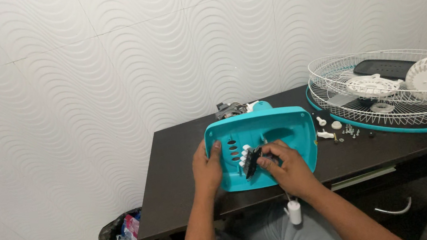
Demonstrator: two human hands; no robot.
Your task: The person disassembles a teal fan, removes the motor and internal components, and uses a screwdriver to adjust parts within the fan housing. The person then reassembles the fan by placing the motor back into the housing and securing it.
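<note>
While left hand is steadying the teal fan housing at the bench's front edge, right hand fingers are gripping the push-button switch block; a slipping grip risks straining its wires.

L hand steadies teal fan base; R hand grips prob. switch block.

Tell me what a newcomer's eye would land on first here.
The turquoise fan base at the middle of the dark table stands out first: the left hand steadies its edge while the right hand holds a black switch block with white buttons. Next, the white wire fan guards stacked at the table's right end.
</note>
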